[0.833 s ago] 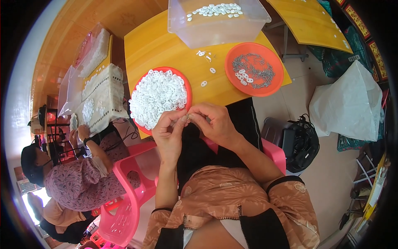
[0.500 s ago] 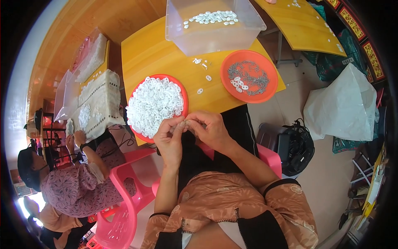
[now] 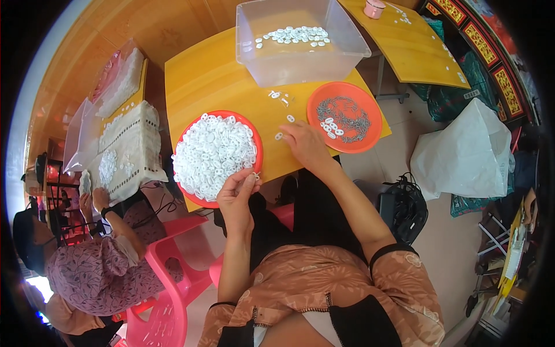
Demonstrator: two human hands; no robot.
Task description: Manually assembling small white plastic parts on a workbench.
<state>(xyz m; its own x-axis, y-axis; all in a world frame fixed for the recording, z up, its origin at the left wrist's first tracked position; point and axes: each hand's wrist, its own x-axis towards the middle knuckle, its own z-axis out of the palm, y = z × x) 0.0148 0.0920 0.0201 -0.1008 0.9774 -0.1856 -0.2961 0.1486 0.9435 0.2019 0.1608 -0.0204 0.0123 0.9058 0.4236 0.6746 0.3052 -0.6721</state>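
Note:
My left hand (image 3: pixel 238 194) is closed in a pinch on a small white oval plastic piece (image 3: pixel 256 175), partly hidden by the fingers. It is beside the right rim of a red round tray (image 3: pixel 259 151) heaped with white oval pieces (image 3: pixel 214 153). Over the table's front part, my right hand (image 3: pixel 306 147) reaches out with its fingers loosely bent and apart, nothing visible in them. Its fingertips are beside a loose white piece (image 3: pixel 279 136) on the table; another white piece (image 3: pixel 291 118) lies just beyond. To its right, an orange dish (image 3: pixel 373 133) contains grey metal pins (image 3: pixel 352 113) and several white pieces (image 3: pixel 330 127).
A clear plastic bin (image 3: pixel 300 66) with white pieces stands at the back of the yellow table (image 3: pixel 202 69). Small scraps (image 3: pixel 279 95) lie before it. A co-worker (image 3: pixel 101 272) sits at left beside a pink chair (image 3: pixel 167 277). A white sack (image 3: pixel 462 147) stands at right.
My hands have parted: the right has moved forward and right, from the left hand to the loose white piece on the table. The left keeps its pinch near the tray. The view has shifted slightly.

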